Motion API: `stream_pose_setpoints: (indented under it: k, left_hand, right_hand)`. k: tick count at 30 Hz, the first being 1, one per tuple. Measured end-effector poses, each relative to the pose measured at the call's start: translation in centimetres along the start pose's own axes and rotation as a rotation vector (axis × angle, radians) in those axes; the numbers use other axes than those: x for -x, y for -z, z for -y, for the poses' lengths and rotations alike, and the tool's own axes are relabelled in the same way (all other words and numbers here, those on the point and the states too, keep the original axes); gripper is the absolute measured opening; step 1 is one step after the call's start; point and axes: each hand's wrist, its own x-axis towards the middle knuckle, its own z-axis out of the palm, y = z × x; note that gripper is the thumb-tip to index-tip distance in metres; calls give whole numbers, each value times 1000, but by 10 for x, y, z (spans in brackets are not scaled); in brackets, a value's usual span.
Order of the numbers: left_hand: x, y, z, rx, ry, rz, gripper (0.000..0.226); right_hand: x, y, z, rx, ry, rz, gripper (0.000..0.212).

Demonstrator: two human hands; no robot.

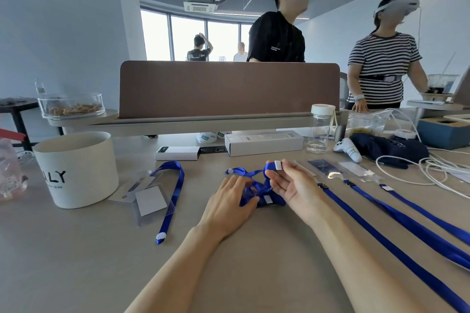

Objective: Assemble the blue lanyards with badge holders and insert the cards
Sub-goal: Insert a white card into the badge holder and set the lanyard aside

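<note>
head: left hand [229,202] and right hand [292,185] grip bunched blue lanyards [263,190].

Single view. The camera sits at the wearer's head, facing forward and down across the tabletop [76,262]. The lens is wide-angle and straight edges bow. Forearms enter from the near edge; left hand [229,201] and right hand [292,185] lie close, at centre. The far divider panel [229,89] and the room beyond fill the upper half.

We record two forearms [254,262], bare from the frame's lower edge to the wrists. The left hand [229,201] and right hand [295,185] are likewise uncovered.
</note>
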Motion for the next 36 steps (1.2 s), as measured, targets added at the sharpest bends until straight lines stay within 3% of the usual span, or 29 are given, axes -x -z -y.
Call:
stream_pose_setpoints:
  k: [4, 11, 20, 27, 32, 36]
  left_hand:
    - [-3, 1, 2, 232, 17, 1, 51]
    - [-9, 3, 6, 444, -29, 54, 23]
    - [-7, 6, 3, 444, 2, 66, 27]
    - [-6, 7, 1, 385, 45, 11, 16]
    - [-3, 14, -3, 598, 262, -83, 7]
    - [-4, 14, -1, 687, 308, -137, 11]
  right_hand:
    - [6, -7, -2, 93, -68, 187, 8]
    - [10, -8, -4, 174, -85, 279, 13]
    - [13, -10, -3, 218, -79, 308, 9]
    - [12, -10, -3, 219, -76, 256, 8]
    - [9, -10, 0, 179, -26, 153, 15]
    - [7, -8, 0, 150, -7, 128, 18]
